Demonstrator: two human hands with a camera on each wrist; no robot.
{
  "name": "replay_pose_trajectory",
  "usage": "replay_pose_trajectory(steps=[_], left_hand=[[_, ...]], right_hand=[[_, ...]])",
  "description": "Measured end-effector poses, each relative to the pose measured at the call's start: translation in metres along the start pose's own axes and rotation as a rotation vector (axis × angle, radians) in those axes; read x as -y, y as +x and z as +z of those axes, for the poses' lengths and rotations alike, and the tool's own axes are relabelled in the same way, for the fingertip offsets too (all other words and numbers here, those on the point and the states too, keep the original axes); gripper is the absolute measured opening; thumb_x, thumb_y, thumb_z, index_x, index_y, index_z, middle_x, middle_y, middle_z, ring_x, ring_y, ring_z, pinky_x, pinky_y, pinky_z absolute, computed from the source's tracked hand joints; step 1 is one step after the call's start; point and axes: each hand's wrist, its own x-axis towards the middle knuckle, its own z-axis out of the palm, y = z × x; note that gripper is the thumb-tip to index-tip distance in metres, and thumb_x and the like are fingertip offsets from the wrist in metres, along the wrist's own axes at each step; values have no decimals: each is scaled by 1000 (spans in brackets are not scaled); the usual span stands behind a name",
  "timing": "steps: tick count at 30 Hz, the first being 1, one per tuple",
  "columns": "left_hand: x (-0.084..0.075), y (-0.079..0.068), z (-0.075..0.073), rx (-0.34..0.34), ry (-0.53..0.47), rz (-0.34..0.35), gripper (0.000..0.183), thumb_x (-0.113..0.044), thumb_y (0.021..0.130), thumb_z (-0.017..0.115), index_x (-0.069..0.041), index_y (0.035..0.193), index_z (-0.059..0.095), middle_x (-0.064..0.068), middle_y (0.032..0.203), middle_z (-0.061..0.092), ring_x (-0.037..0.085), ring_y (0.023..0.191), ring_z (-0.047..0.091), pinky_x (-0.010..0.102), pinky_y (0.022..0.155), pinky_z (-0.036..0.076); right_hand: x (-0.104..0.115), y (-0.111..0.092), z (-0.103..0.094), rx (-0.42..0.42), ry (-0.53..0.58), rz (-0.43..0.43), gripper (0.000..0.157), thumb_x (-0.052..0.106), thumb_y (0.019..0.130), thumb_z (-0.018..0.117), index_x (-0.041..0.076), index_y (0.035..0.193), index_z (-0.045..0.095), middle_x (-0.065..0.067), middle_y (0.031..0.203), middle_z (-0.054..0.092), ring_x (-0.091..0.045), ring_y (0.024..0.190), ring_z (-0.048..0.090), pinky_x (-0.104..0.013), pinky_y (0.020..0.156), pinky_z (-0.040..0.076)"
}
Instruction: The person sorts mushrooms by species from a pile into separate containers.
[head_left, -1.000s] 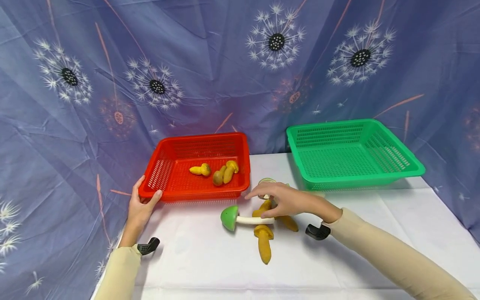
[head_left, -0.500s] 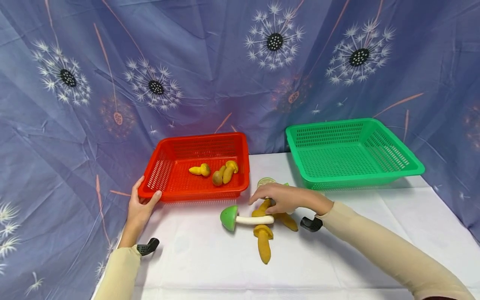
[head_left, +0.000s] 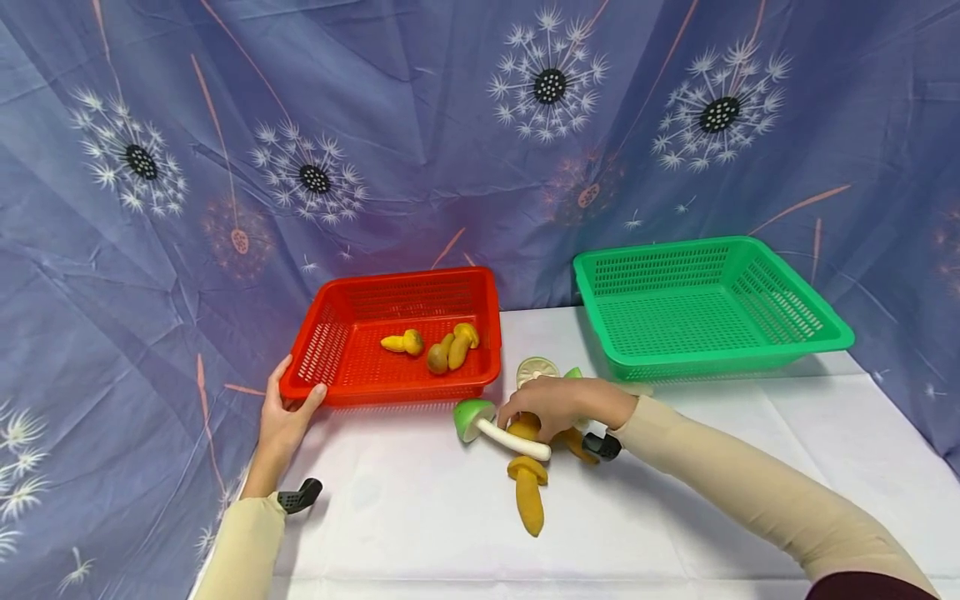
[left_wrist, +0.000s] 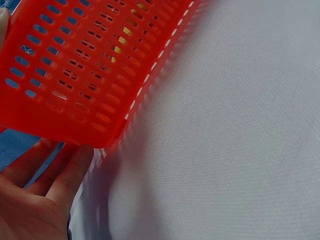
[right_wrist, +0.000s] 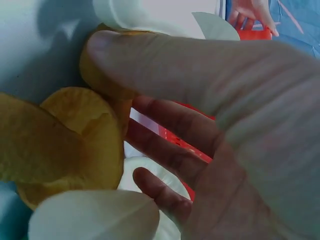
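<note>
My left hand (head_left: pixel 283 421) holds the near left corner of the red basket (head_left: pixel 405 392), thumb on one side. In the left wrist view its fingers (left_wrist: pixel 70 170) touch the basket's wall. My right hand (head_left: pixel 562 402) pinches a yellow-brown toy mushroom (head_left: pixel 525 427) on the white cloth. In the right wrist view the thumb presses one side of that mushroom (right_wrist: pixel 95 77), with fingers across from it. Against it lies a green-capped mushroom (head_left: pixel 513 440) with a white stem. Another yellow mushroom (head_left: pixel 529 500) lies nearer me, and one more (head_left: pixel 579 447) is partly hidden beneath my right wrist.
Several yellow mushrooms (head_left: pixel 457 346) lie inside the red basket. A green basket (head_left: pixel 720 360) stands at the back right. Behind my right hand lies a pale green gilled cap (head_left: pixel 536 368), with another green piece (head_left: pixel 573 373) partly covered. A blue patterned curtain (head_left: pixel 420 125) hangs behind.
My right hand has moved down and taken hold of the yellow-brown mushroom. The green-capped mushroom has turned, its cap shifting away from me and rightward. My left hand stays on the basket.
</note>
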Motion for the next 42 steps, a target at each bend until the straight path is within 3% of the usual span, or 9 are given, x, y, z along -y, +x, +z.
replay_pose_trajectory(steps=[4,15,26,30,34,42], left_hand=[[-1,1,0,-8,-11,5,84,-11,96,73,-28,163,26,19,151,45,6,115,54,8,89,47],[0,0,1,-7,0,4,84,-11,96,73,-27,164,25,19,151,45,4,114,54,7,89,46],[1,-2,1,-4,5,1,85,-12,96,73,-29,164,25,18,152,45,7,116,54,7,89,46],[1,-2,1,-13,7,-1,84,-13,96,73,-29,163,26,18,151,46,8,116,54,7,87,47],[1,-2,0,-25,20,1,84,-13,96,74,-28,163,27,19,149,47,7,113,55,7,86,48],[0,-3,0,-17,31,7,85,-14,95,75,-29,163,26,18,149,47,4,112,54,7,86,47]], right_hand=[[0,-1,0,-15,-10,-18,47,1,78,85,25,117,73,9,100,66,-18,91,57,-27,80,43],[0,-2,4,-20,-16,4,46,6,79,86,25,118,72,10,100,66,-14,90,56,-26,81,43],[8,-5,-1,-118,133,-100,51,18,82,87,20,129,67,11,116,66,-11,102,59,-30,91,50],[14,-7,-9,-149,187,-137,51,21,84,86,19,131,67,15,118,66,-6,102,58,-33,93,52],[21,-10,-21,-185,239,-141,47,24,85,85,23,128,67,20,108,65,-7,95,59,-33,85,54],[28,-18,-49,-330,313,-194,45,27,83,87,21,124,68,14,95,67,-11,88,64,-40,85,56]])
